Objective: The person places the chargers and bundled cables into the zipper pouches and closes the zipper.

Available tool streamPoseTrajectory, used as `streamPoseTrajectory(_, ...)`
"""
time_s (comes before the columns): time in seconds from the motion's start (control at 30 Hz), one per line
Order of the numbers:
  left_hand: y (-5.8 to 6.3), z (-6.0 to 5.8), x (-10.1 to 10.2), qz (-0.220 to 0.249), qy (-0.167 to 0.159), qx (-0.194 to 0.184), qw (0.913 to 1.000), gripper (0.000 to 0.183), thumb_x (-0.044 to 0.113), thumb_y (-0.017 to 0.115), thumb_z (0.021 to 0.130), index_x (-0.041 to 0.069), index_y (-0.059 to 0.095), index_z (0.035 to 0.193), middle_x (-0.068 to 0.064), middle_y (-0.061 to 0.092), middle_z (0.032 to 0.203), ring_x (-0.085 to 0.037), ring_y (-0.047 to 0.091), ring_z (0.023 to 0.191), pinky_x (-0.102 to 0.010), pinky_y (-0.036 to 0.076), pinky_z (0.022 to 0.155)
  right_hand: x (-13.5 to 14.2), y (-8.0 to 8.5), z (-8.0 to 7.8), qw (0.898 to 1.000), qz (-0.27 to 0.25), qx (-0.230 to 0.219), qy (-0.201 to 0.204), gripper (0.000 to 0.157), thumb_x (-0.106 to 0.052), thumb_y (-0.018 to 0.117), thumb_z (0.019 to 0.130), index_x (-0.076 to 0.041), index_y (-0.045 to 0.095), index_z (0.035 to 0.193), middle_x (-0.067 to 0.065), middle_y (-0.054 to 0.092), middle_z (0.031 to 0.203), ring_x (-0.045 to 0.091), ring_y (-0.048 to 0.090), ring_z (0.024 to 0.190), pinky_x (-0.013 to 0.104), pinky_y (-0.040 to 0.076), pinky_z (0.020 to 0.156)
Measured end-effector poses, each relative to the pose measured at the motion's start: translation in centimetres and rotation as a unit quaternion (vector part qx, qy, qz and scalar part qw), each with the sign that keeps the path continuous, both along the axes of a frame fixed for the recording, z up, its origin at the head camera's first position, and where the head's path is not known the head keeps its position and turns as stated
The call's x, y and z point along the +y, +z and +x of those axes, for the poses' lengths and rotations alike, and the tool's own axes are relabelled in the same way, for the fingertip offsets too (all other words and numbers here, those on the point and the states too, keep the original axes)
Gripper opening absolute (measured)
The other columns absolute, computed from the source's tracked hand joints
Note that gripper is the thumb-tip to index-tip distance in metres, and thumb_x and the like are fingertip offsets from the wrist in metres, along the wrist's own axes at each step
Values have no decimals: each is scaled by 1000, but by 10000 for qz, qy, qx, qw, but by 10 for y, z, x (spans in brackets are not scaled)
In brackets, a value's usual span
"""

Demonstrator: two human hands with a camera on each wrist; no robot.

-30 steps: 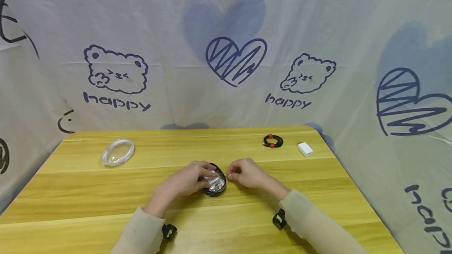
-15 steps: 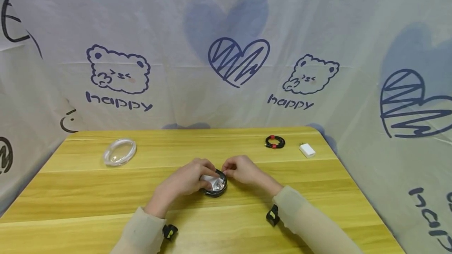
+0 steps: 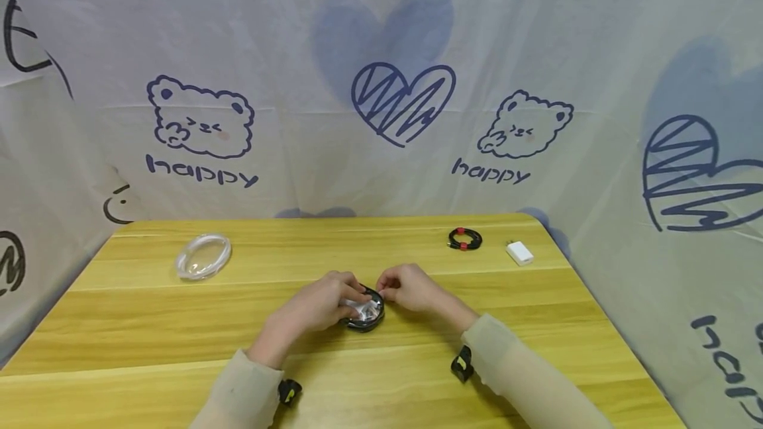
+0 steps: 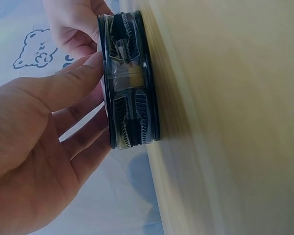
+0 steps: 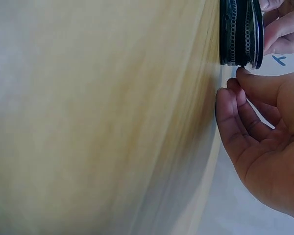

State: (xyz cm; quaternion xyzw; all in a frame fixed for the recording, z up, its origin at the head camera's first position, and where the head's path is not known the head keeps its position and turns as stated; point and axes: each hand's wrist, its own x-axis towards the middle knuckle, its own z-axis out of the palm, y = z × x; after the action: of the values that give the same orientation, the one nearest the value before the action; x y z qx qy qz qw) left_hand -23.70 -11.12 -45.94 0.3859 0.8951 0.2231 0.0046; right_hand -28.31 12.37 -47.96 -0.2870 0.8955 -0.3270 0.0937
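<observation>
Zippered case (image 3: pixel 368 316), one, sits centrally on one table (image 3: pixel 179 330). Left to right: one clear coil (image 3: pixel 183 264); the left hand (image 3: pixel 324 302) curved round the case; the right hand (image 3: pixel 411 288) pinching its zip (image 5: pixel 240 41); one black cable (image 3: pixel 476 239) with two red straps (image 3: pixel 463 246); one white adapter (image 3: pixel 520 254).

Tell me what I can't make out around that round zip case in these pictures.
Round zip case: in the head view, glare and the left hand obscure what's inside.
Zipper pull: in the right wrist view, probably covered by the right hand, pinching at the case's edge.
Rest of the left hand: cut off by the right wrist view's top and right edges.
White charger plug: any markings are too small in the head view.
</observation>
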Motion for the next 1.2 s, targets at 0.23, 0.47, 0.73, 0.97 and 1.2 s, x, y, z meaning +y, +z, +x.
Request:
streamPoseTrajectory(0.23,0,0,2,-24,83,-85,9999,27,8,80,90,7,79,118,-8,70,115,-30,66,108,-44,57,95,2,-1,2,10000,85,1,-27,9,-5,70,99,-10,74,93,-5,70,85,7,60,78,26,52,75)
streamPoseTrajectory(0.47,-3,-1,4,-28,246,-241,9994,28,8,80,91,7,79,118,-9,71,116,-31,66,108,-45,57,95,8,2,7,9996,125,-258,-40,8,-6,72,97,-10,74,90,-6,68,82,7,58,76,25,50,73)
streamPoseTrajectory(0.73,-2,-3,-1,196,-5,-88,9998,29,8,80,90,4,78,119,-11,71,114,-31,66,105,-44,57,95,13,10,9,9994,261,-239,45,11,-5,75,95,-11,74,85,-7,67,78,8,58,75,27,51,74)
streamPoseTrajectory(0.97,-3,-4,-4,177,-115,-9,9998,28,8,79,91,5,79,119,-11,72,114,-31,66,104,-43,57,94,9,11,8,9957,-142,-904,-153,5,-5,75,93,-4,76,99,-2,70,87,10,61,77,26,52,70)
streamPoseTrajectory(1.2,-2,-1,0,149,57,-253,9996,28,8,79,92,6,78,120,-10,70,115,-30,65,106,-44,56,95,7,8,6,9966,6,-804,161,14,-3,74,94,-5,78,108,1,75,99,11,65,89,29,55,81)
